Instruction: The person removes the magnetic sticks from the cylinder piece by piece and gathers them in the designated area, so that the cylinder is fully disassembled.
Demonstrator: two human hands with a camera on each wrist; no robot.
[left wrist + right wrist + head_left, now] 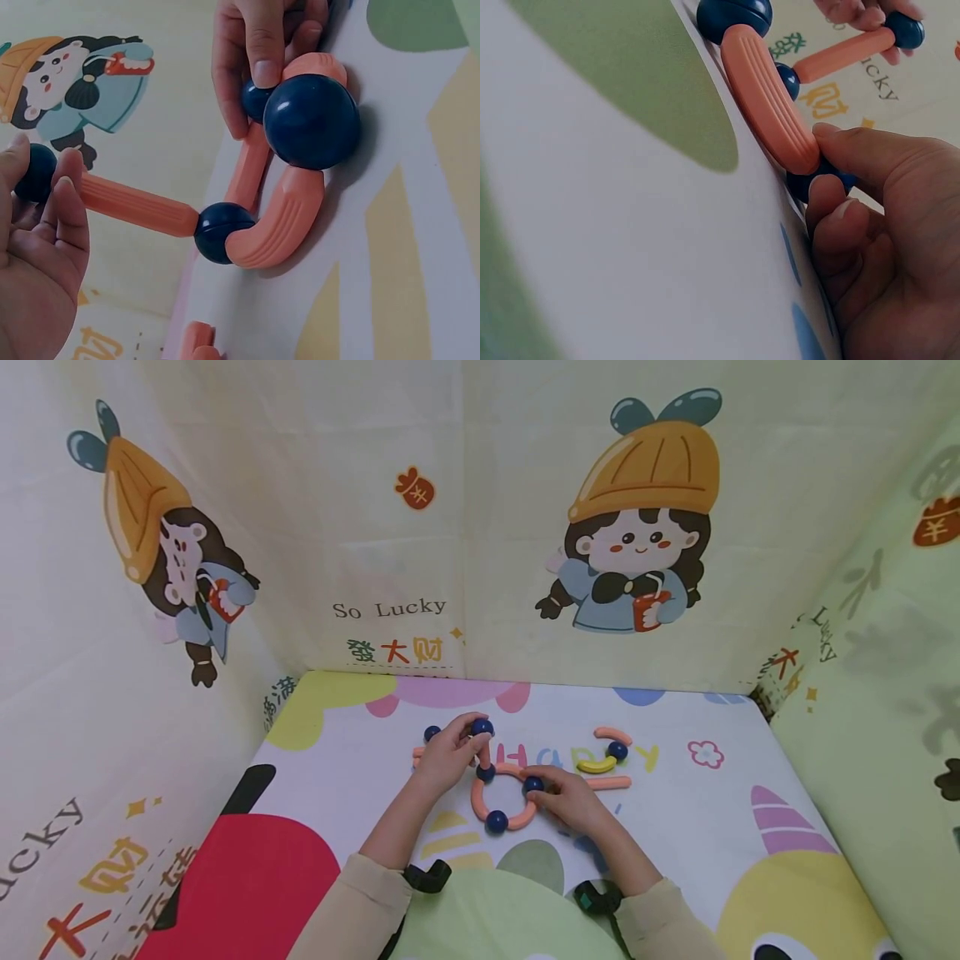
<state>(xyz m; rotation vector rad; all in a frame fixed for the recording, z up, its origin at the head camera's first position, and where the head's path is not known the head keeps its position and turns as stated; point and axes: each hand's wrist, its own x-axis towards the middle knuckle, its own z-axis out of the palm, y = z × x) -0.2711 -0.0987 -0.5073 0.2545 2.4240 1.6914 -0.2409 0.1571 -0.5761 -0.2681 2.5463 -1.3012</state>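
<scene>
On the printed tabletop lies a ring of orange curved rods [478, 802] joined by blue balls [497, 822]. A straight orange rod [139, 204] stands up from the ring's far-left ball [225, 232], with another blue ball [34, 171] on its upper end. My left hand [446, 756] pinches that top ball between thumb and fingers. At the ring's right side, my right hand [573, 802] holds a blue ball [533, 785] with thumb and fingers. In the right wrist view, a ribbed curved rod [769, 101] runs into this ball, which the fingers partly cover.
Right of the ring are a curved orange rod [613, 735], a blue ball [617, 750], a yellow curved rod [597, 766] and a straight orange rod [609, 783]. Behind my left hand sit another blue ball [432, 733] and orange rods [417, 756]. Printed cloth walls [510, 652] surround the table.
</scene>
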